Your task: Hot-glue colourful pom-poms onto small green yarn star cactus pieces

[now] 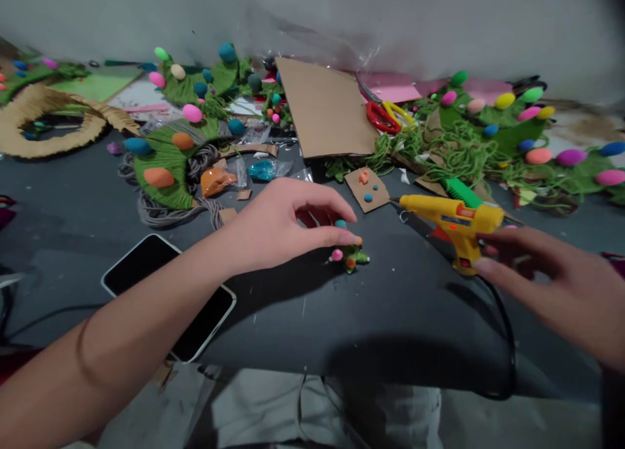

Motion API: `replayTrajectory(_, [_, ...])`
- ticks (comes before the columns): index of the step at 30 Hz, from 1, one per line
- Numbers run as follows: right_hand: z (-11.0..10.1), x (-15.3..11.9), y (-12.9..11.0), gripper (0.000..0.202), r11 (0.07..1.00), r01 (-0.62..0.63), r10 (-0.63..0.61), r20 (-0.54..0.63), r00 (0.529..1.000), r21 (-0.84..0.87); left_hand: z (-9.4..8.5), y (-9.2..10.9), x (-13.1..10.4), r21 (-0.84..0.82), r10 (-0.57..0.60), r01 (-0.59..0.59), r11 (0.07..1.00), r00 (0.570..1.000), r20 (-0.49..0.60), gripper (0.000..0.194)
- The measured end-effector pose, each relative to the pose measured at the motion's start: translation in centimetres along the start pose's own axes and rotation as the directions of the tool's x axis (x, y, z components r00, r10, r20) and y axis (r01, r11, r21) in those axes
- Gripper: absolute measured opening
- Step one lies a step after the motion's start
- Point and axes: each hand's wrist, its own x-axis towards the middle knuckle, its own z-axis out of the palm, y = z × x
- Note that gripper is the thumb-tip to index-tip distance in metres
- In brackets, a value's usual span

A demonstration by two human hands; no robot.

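Observation:
My left hand (288, 224) reaches in from the left, thumb and fingertips closed on a small green ornament (360, 256) dotted with coloured balls. The ornament is just above or on the dark table; which one I cannot tell. Pink, orange and blue balls show on it, partly covered by my fingers. On the right, my right hand (547, 280) has its thumb and fingers at the handle of a yellow hot glue gun (434, 209), whose red light is on. Its nozzle points left, close to a small cardboard square (366, 200) bearing blue and orange bits.
A phone (141, 263) lies under my left forearm. Behind are a large cardboard sheet (322, 110), red-handled scissors (382, 118), green yarn (454, 149) and green crescents with coloured balls (168, 156). A straw-coloured ring (43, 143) lies left. The glue gun's black cord (508, 332) loops over the front edge.

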Motion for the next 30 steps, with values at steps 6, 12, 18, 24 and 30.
replayTrajectory(6, [1.7,3.2,-2.6,0.061,0.992,-0.019,0.011,0.062,0.998,0.124,0.5,-0.5,-0.1,0.247,0.187,-0.223,0.943,0.969,0.162,0.021])
replayTrajectory(12, [1.0,1.5,-1.1,0.049,0.888,-0.226,0.106,0.302,0.948,0.399,0.5,-0.8,-0.3,0.310,0.152,-0.196,0.930,0.975,0.161,0.020])
replayTrajectory(18, [1.6,0.2,-1.4,0.024,0.887,-0.032,-0.180,0.409,0.895,0.460,0.5,-1.3,-0.4,0.377,0.190,-0.233,0.896,0.971,0.147,0.020])
replayTrajectory(24, [1.2,0.0,-2.5,0.016,0.878,0.054,-0.286,0.431,0.856,0.475,0.7,-1.2,-0.5,0.436,0.159,-0.186,0.881,0.982,0.097,0.018])
replayTrajectory(30, [1.0,0.0,-3.1,0.016,0.874,0.112,-0.314,0.372,0.874,0.473,1.1,-1.3,-0.8,0.398,0.155,-0.180,0.900,0.983,0.093,0.029])
